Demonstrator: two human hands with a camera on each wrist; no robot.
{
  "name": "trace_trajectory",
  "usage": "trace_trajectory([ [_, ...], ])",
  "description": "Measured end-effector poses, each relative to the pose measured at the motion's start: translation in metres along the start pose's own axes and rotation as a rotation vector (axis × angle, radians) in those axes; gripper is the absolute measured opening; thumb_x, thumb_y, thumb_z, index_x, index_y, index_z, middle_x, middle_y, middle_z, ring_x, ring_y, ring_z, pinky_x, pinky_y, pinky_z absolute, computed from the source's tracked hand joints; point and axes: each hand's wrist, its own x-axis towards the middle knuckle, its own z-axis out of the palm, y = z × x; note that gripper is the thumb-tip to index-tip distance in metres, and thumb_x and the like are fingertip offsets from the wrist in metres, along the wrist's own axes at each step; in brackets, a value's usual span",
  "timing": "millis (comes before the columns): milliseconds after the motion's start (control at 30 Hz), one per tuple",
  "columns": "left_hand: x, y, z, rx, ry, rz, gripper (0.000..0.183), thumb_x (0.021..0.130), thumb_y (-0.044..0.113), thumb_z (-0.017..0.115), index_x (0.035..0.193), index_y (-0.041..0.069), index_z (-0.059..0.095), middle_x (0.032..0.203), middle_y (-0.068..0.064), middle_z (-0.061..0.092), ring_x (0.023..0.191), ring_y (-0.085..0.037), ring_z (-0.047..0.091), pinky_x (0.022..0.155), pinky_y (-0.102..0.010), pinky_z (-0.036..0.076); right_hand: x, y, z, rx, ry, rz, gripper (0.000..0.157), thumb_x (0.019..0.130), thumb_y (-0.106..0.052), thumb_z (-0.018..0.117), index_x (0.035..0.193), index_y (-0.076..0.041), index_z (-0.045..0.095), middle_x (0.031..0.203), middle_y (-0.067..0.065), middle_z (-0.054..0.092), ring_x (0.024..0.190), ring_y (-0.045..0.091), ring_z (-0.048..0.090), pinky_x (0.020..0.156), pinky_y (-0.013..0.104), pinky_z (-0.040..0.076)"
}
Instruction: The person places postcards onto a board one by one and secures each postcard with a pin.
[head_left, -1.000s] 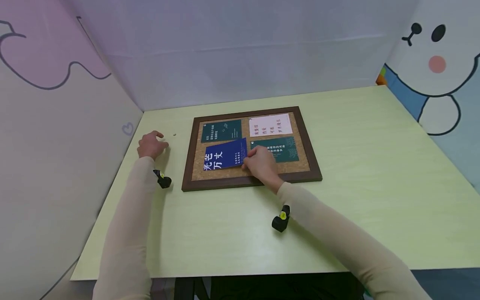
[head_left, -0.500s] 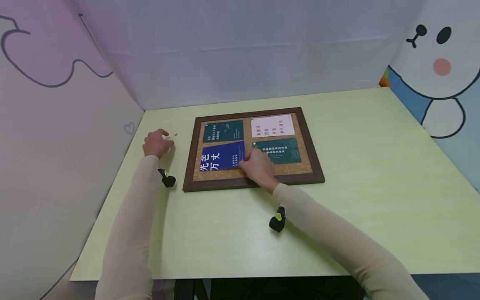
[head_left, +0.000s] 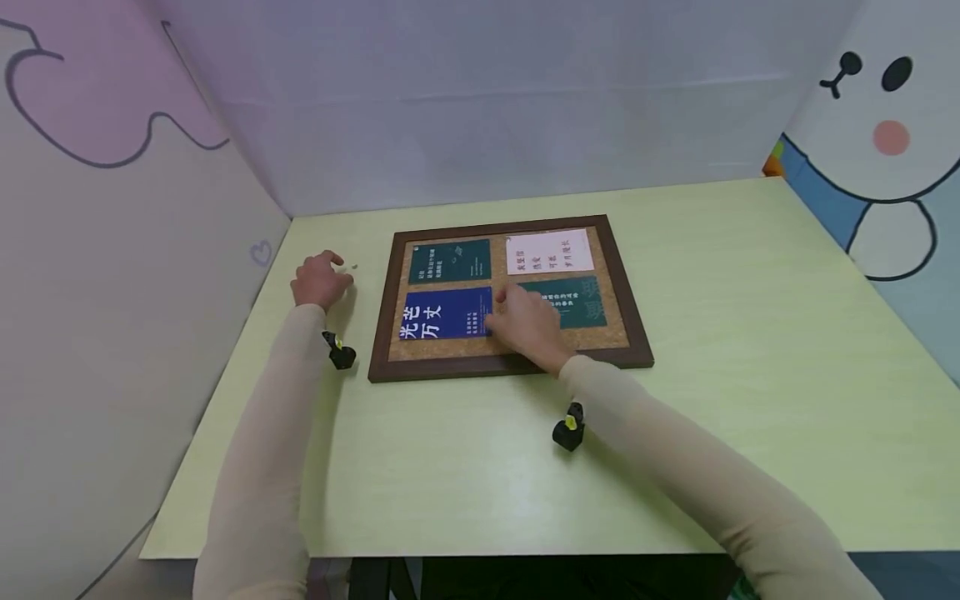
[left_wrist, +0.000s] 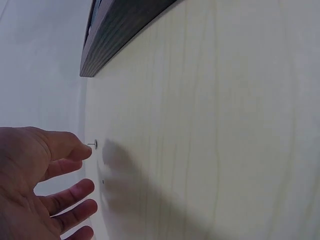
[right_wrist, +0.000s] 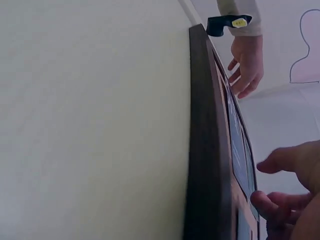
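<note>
A blue card [head_left: 447, 313] with white characters lies flat at the lower left of a cork board [head_left: 420, 347] in a brown wooden frame. My right hand [head_left: 530, 327] hovers at this card's right edge, its thumb and forefinger apart in the right wrist view; whether a fingertip touches the card is hard to tell. It partly covers the lower green card [head_left: 572, 302]. Left of the board, my left hand [head_left: 320, 280] is over the table with loosely bent fingers and holds nothing. By its thumb in the left wrist view is a pushpin [left_wrist: 95, 144], point up.
Another green card [head_left: 452, 262] and a pink card [head_left: 550, 252] lie on the upper half of the cork. The pale wooden table [head_left: 750, 375] meets a wall on the left and a white cloth [head_left: 487, 125] at the back.
My right hand has slid the blue card slightly left and straightened it from its tilt, then its fingers have parted. My left hand stays beside the pushpin, a little farther forward.
</note>
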Motion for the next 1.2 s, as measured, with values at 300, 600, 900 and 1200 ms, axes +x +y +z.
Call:
trace_trajectory([
  [300,0.005,0.003,-0.001,0.022,-0.013,0.03,0.036,0.086,0.013,0.046,0.121,0.007,0.05,0.114,-0.018,0.054,0.105,-0.04,0.043,0.089,-0.057,0.027,0.025,0.013,-0.021,-0.324,-0.159,-0.231,0.074,0.065,-0.062,0.067,0.129,-0.031,0.048,0.136,0.004,0.034,0.12,0.032,0.028,0.094,0.058,0.02],
  [600,-0.004,-0.001,-0.002,0.036,-0.001,0.04,0.035,0.086,0.013,0.047,0.12,0.005,0.051,0.107,-0.019,0.056,0.101,-0.039,0.045,0.087,-0.056,0.029,0.022,0.008,-0.022,-0.369,-0.236,-0.259,0.083,0.06,-0.067,0.067,0.132,-0.031,0.046,0.134,0.002,0.037,0.119,0.033,0.029,0.096,0.058,0.016],
  [900,-0.008,0.0,-0.008,0.088,0.022,0.05,0.031,0.087,0.02,0.05,0.115,0.007,0.055,0.108,-0.015,0.059,0.1,-0.035,0.05,0.086,-0.055,0.029,0.016,0.002,-0.029,-0.346,-0.252,-0.244,0.082,0.059,-0.065,0.07,0.13,-0.031,0.047,0.133,0.001,0.037,0.119,0.032,0.029,0.096,0.058,0.016],
  [1200,-0.008,-0.001,-0.01,0.224,0.062,0.09,0.018,0.09,0.02,0.048,0.096,0.009,0.062,0.098,-0.014,0.063,0.088,-0.034,0.054,0.087,-0.054,0.028,0.008,-0.001,-0.027,-0.331,-0.261,-0.255,0.082,0.059,-0.064,0.071,0.13,-0.03,0.047,0.131,0.002,0.038,0.118,0.031,0.03,0.095,0.056,0.018],
])
